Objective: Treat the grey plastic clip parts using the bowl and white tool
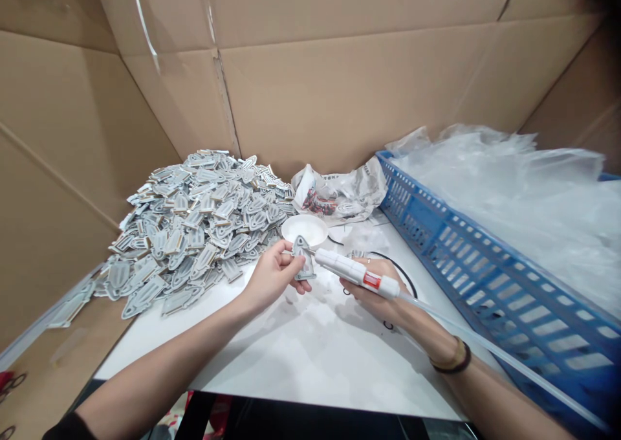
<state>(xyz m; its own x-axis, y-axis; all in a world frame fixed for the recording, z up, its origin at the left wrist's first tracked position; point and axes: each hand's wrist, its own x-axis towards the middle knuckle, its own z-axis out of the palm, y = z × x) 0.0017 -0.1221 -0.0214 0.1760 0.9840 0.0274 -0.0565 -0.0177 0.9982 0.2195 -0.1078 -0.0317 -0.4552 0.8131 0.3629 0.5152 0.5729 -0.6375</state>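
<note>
Pinched between the thumb and fingers of my left hand (276,268) is a small flat grey part (301,249) with a pointed top, held upright above the white table. My right hand (371,291) is wrapped around a white glue gun (347,270) with a red label. Its nozzle points left and meets the face of the grey part, though I cannot tell whether it touches. A long translucent glue stick (504,352) runs out of the gun's back end, over my right forearm. A shallow white dish (305,230) sits just behind the grey part.
A large heap of similar grey parts (194,220) fills the table's left side. Crumpled printed paper (347,191) lies at the back. On the right stands a blue plastic basket (436,226) with clear plastic bags (514,187). A black cable (402,273) curves behind my right hand. Cardboard walls (363,84) surround the table (310,356).
</note>
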